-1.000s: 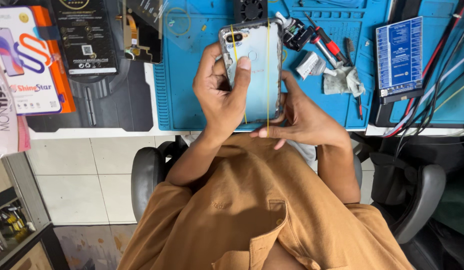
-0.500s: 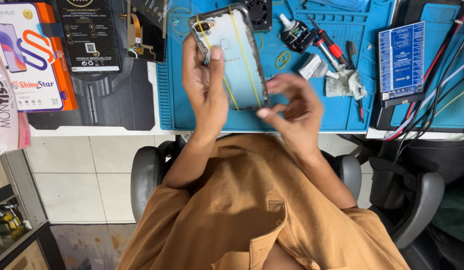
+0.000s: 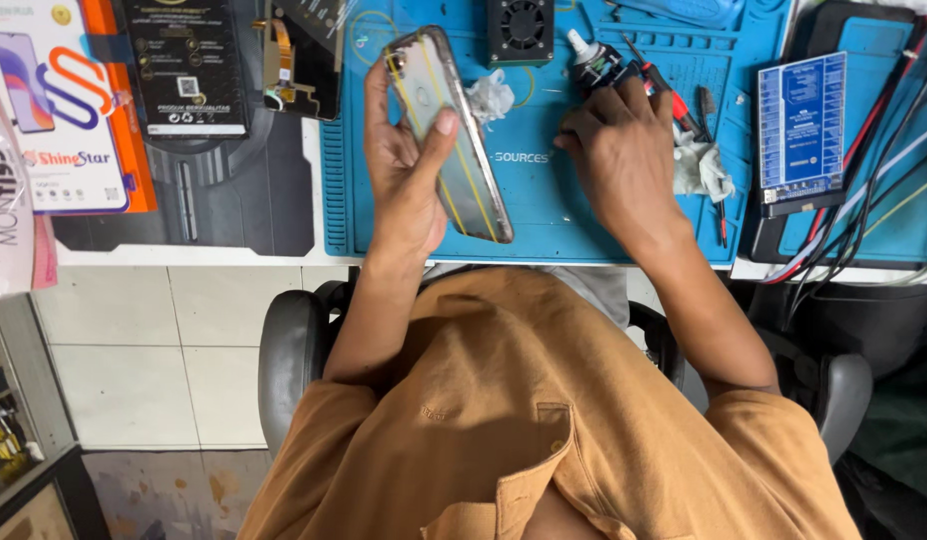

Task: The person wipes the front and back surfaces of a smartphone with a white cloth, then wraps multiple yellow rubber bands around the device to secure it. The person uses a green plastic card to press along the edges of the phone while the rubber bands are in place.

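Left hand (image 3: 404,185) grasping phone frame (image 3: 449,130), thumb across its face, fingers behind, above blue mat (image 3: 544,215). Right hand (image 3: 619,155) curled, knuckles up, fingertips on black glue bottle (image 3: 596,65); white tissue (image 3: 699,165) just beside.

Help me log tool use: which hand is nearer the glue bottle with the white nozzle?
Right. The right hand rests just below the glue bottle, fingers touching it; the left hand is away holding the phone frame.
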